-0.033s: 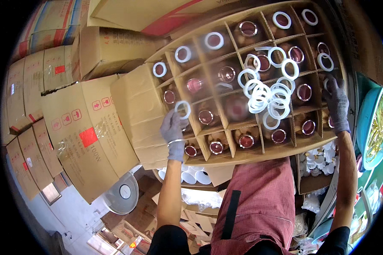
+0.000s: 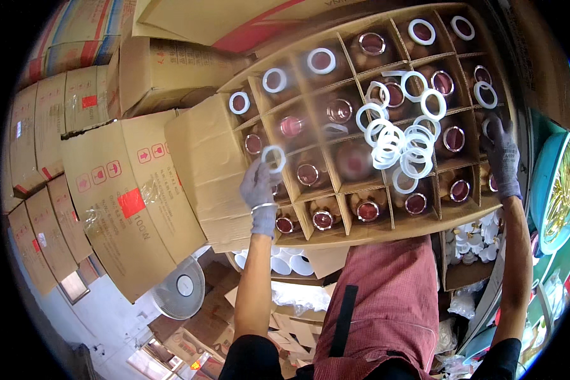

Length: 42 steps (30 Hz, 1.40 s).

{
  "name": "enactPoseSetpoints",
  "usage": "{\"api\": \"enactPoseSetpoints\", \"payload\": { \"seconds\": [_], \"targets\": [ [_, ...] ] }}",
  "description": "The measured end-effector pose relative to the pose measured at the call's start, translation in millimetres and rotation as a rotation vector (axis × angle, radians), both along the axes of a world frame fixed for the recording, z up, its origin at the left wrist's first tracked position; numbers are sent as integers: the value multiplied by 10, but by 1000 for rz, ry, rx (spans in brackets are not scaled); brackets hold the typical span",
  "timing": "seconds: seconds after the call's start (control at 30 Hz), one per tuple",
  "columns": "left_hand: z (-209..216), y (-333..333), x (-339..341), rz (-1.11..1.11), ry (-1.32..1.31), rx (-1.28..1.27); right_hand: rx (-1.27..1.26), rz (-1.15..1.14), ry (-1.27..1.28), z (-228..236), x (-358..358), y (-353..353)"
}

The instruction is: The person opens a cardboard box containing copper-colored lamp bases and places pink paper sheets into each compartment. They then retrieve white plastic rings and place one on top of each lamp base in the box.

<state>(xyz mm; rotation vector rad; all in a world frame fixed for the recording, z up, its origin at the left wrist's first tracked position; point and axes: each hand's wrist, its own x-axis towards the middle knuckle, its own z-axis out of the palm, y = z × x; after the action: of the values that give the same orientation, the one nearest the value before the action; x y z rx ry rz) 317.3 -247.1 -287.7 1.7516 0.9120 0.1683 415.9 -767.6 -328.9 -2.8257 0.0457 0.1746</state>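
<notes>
A large divided carton (image 2: 335, 240) holds glass vessels with round, reddish-looking mouths (image 2: 307, 174), one to a compartment. My left hand (image 2: 258, 185), in a thin grey glove, pinches a white ring (image 2: 273, 159) over the carton's left side. At the right edge my gloved right hand (image 2: 503, 155) reaches down into a compartment, its fingertips closed at a pale ring (image 2: 488, 126) by a vessel's mouth. White rings sit around several mouths in the far row, such as this seated ring (image 2: 321, 61). A loose pile of rings (image 2: 389, 144) lies across the middle right of the carton.
Stacked cardboard boxes (image 2: 123, 202) crowd the left, with a fan (image 2: 182, 288) below them. The carton's open flap (image 2: 202, 171) extends left. At the right stands a turquoise basin (image 2: 546, 190) of gold-coloured pieces. White parts fill a box (image 2: 472, 272) under the carton's near edge.
The ring in my left hand has shifted very slightly up and turned a little. My right hand stays at the same compartment.
</notes>
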Motion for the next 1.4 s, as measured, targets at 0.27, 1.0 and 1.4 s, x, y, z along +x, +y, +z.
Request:
{"api": "enactPoseSetpoints", "payload": {
  "seconds": [0.27,1.0,1.4],
  "targets": [
    [-450,181,806,-589,80,496,-175,253,-150,-133,-40,-4],
    [-247,104,1135,-1484,217,1261,-88,214,-67,19,23,2],
    [-228,-750,973,-1080,-95,1074,319,280,-114,851,-318,960]
  ]
}}
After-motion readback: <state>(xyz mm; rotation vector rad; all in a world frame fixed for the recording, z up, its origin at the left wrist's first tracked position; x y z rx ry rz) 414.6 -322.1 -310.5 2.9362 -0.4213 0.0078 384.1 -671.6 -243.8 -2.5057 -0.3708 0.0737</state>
